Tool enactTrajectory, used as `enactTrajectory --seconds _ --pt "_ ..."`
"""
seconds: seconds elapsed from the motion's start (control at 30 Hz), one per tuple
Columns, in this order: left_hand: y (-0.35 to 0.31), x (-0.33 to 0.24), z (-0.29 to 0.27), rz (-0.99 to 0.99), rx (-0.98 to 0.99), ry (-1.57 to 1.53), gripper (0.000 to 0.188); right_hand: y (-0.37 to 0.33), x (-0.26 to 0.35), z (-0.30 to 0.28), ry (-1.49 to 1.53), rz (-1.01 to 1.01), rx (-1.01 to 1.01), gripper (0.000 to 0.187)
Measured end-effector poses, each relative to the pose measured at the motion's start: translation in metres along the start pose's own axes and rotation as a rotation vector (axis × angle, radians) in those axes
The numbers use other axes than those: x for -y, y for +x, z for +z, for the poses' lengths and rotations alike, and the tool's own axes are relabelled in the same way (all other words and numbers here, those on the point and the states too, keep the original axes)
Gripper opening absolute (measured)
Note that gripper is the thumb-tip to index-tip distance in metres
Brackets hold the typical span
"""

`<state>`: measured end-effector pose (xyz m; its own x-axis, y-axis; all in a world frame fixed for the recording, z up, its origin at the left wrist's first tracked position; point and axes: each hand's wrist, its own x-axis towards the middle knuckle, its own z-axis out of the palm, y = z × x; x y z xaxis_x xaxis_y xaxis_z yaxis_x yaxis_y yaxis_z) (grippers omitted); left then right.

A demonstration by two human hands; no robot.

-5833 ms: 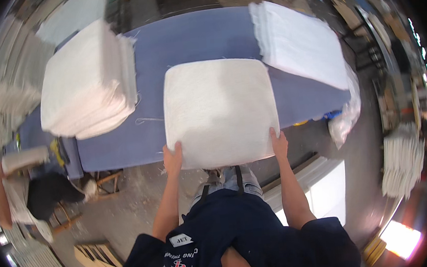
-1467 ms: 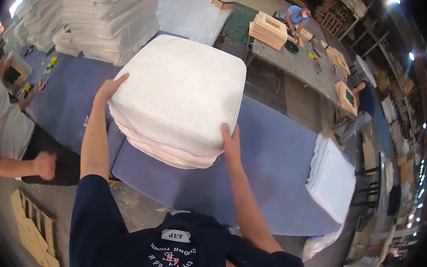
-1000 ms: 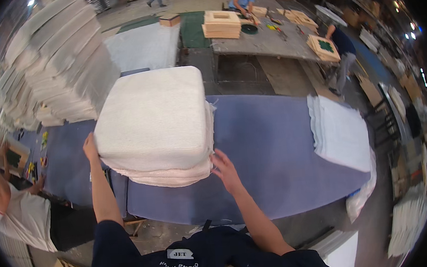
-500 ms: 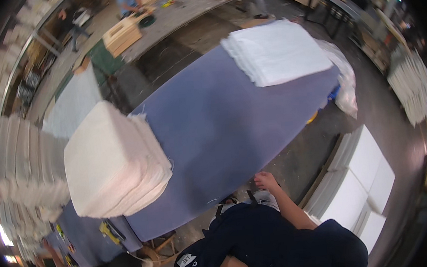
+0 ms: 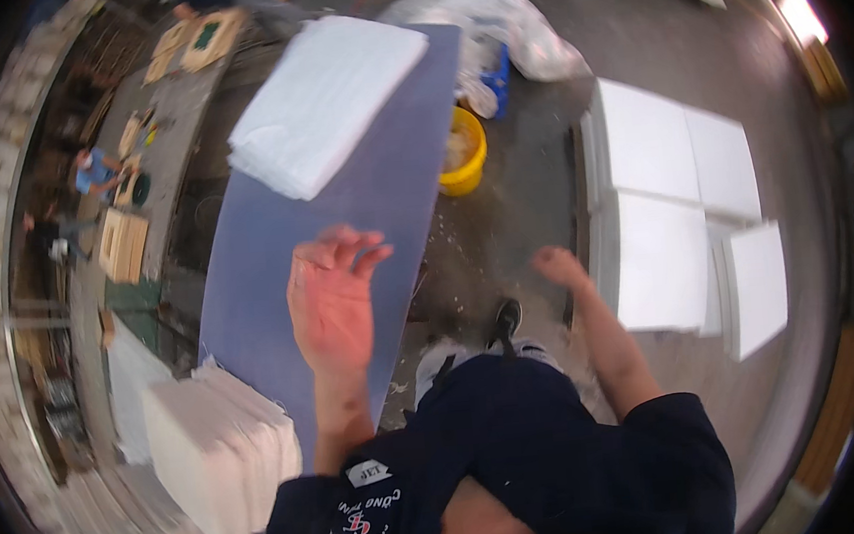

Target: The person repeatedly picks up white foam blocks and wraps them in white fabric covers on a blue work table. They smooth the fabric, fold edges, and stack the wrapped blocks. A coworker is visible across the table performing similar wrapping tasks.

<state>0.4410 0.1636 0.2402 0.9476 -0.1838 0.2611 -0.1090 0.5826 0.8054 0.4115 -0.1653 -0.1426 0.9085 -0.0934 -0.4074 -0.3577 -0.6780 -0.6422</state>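
— Hands first. How do yours stand?

— Your left hand (image 5: 332,300) is raised over the blue table (image 5: 278,279), palm up toward the camera, fingers spread and loosely curled, holding nothing. Your right hand (image 5: 557,265) hangs out over the floor, well apart from the left, its fingers blurred; it grips nothing that shows.

— Nearest goods?

— The tall stack of white sheets (image 5: 223,454) sits on the table's near end, beside your left forearm, not touched. A second, flatter stack of white sheets (image 5: 329,99) lies at the far end, well apart from both hands.

— Surface and room?

— The table top between the stacks is bare blue cloth. A yellow bucket (image 5: 463,152) stands on the concrete floor just beside the table's edge. White square panels (image 5: 679,217) lie grouped on the floor to your right. Wooden frames (image 5: 122,243) rest on a bench beyond the table.
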Motion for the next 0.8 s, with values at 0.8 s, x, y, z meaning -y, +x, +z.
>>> enactTrajectory --seconds 0.8 --pt "0.124 0.476 -0.051 -1.236 1.326 1.286 0.034 -0.152 -0.153 0.093 0.823 0.905 -0.274 0.033"
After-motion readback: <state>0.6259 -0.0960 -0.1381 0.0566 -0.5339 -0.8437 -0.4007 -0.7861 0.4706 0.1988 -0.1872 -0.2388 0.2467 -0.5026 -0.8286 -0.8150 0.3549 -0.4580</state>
